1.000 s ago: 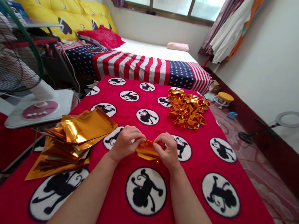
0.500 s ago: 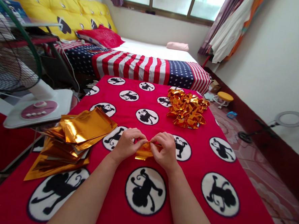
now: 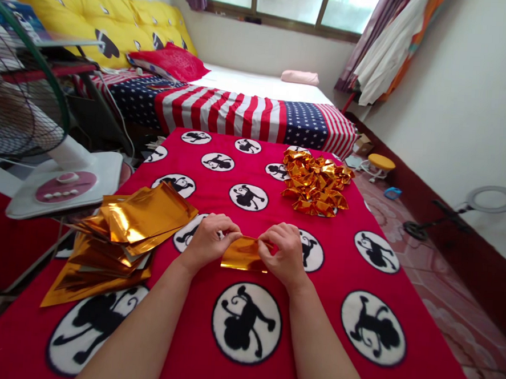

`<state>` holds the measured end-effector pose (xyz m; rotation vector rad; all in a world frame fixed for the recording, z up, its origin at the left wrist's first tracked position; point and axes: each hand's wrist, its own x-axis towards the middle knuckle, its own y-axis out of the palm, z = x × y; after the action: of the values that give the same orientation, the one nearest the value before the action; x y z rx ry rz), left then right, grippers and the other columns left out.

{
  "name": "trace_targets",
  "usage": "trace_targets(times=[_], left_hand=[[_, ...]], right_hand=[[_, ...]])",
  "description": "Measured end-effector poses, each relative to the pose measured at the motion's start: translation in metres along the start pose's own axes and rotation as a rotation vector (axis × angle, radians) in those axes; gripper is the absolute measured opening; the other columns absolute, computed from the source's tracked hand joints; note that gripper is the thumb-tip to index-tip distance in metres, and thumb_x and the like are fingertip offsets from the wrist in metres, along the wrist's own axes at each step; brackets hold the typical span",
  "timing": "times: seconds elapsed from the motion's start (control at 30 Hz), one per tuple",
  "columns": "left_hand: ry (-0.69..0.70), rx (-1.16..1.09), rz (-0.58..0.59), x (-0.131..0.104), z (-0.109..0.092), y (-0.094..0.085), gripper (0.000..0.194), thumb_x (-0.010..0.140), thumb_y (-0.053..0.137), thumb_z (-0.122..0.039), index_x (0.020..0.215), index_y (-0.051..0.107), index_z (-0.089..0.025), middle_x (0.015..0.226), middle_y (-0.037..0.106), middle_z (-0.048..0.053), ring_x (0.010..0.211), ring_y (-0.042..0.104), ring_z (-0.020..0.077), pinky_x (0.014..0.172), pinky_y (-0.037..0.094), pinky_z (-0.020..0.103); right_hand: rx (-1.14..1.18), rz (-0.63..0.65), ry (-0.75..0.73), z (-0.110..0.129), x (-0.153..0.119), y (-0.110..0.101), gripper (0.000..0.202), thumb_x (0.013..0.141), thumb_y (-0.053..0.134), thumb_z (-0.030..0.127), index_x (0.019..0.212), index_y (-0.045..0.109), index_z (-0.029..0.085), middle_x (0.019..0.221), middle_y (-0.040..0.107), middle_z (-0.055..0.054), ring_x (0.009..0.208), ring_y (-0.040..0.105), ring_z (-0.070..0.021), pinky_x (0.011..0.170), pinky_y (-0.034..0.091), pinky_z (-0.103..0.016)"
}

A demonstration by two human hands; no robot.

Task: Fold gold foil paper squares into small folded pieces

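Note:
A folded sheet of gold foil paper (image 3: 245, 255) lies on the red cloth in front of me, its long edges running left to right. My left hand (image 3: 210, 239) pinches its far edge near the left end, thumb against fingers. On the right, my right hand (image 3: 282, 253) pinches the same far edge and covers part of that end. A loose stack of gold foil sheets (image 3: 142, 220) lies to the left of my left hand. Beyond my right hand is a heap of folded gold foil pieces (image 3: 316, 183).
The red cloth (image 3: 312, 336) with monkey prints covers the work surface. A fan (image 3: 61, 169) stands at the left edge. Behind is a bed with a striped cover (image 3: 223, 110); a yellow stool (image 3: 381, 162) and a ring-light stand (image 3: 457, 210) are on the floor at right.
My hands have moved apart along the far edge of the foil sheet, left hand to the left and right hand slightly right. More of the sheet shows between them.

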<state>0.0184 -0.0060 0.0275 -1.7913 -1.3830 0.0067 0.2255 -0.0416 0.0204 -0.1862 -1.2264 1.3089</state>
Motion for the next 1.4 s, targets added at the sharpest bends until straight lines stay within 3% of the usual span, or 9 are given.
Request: trace_targets(times=[0.33,0.53,0.9,1.0,1.1,1.23,1.4], left_hand=[[-0.097,-0.047,-0.027,-0.001,0.011,-0.003,0.014,0.082,0.066,-0.026,0.071,0.069,-0.018,0.07,0.07,0.002,0.066,0.061,0.0137,0.067,0.043,0.027],[-0.137,-0.052,-0.043,-0.001,0.014,-0.004,0.014,0.081,0.066,-0.027,0.07,0.07,-0.018,0.07,0.071,0.002,0.065,0.063,0.0143,0.065,0.046,0.025],[-0.272,-0.111,-0.04,-0.001,0.013,-0.006,0.012,0.078,0.067,-0.026,0.069,0.071,-0.018,0.066,0.071,0.001,0.06,0.061,0.0135,0.057,0.044,0.023],[-0.254,-0.128,-0.031,0.0,0.011,-0.005,0.012,0.078,0.067,-0.024,0.068,0.071,-0.017,0.064,0.069,0.0,0.06,0.06,0.013,0.058,0.043,0.023],[-0.208,-0.13,-0.008,0.0,0.007,-0.001,0.012,0.079,0.067,-0.022,0.069,0.07,-0.017,0.065,0.068,0.0,0.061,0.059,0.0126,0.06,0.042,0.024],[-0.122,-0.097,0.023,0.0,-0.001,0.005,0.013,0.081,0.067,-0.021,0.069,0.068,-0.017,0.067,0.066,0.001,0.064,0.057,0.0124,0.063,0.04,0.025],[-0.035,0.024,0.083,0.002,-0.01,0.006,0.011,0.083,0.065,-0.023,0.072,0.067,-0.018,0.07,0.066,0.001,0.069,0.056,0.0137,0.069,0.038,0.029]], right_hand=[[0.017,0.027,-0.006,-0.008,0.0,-0.003,0.012,0.088,0.058,0.019,0.078,0.065,0.022,0.076,0.067,-0.001,0.077,0.056,-0.0172,0.08,0.036,-0.036],[0.104,0.031,0.013,-0.01,-0.001,0.0,0.017,0.083,0.058,0.011,0.087,0.069,0.023,0.082,0.069,-0.001,0.08,0.059,-0.0175,0.081,0.038,-0.036],[0.443,-0.027,0.234,-0.007,-0.003,-0.001,0.019,0.088,0.054,0.017,0.098,0.069,0.024,0.089,0.069,-0.002,0.084,0.062,-0.018,0.08,0.045,-0.034],[0.473,0.008,0.248,-0.002,-0.002,-0.001,0.017,0.089,0.058,0.026,0.105,0.065,0.023,0.097,0.067,-0.003,0.09,0.061,-0.0187,0.081,0.045,-0.033],[0.339,0.031,0.195,0.005,-0.001,0.001,0.018,0.083,0.069,0.03,0.099,0.066,0.024,0.094,0.067,-0.002,0.089,0.06,-0.0194,0.083,0.041,-0.034],[0.178,0.048,0.116,0.011,0.001,0.007,0.003,0.085,0.067,0.026,0.085,0.068,0.024,0.084,0.067,0.0,0.084,0.058,-0.0182,0.084,0.037,-0.036],[0.123,0.04,0.099,0.01,0.0,0.009,0.01,0.082,0.064,0.017,0.073,0.062,0.021,0.074,0.064,0.001,0.077,0.055,-0.0162,0.081,0.035,-0.034]])
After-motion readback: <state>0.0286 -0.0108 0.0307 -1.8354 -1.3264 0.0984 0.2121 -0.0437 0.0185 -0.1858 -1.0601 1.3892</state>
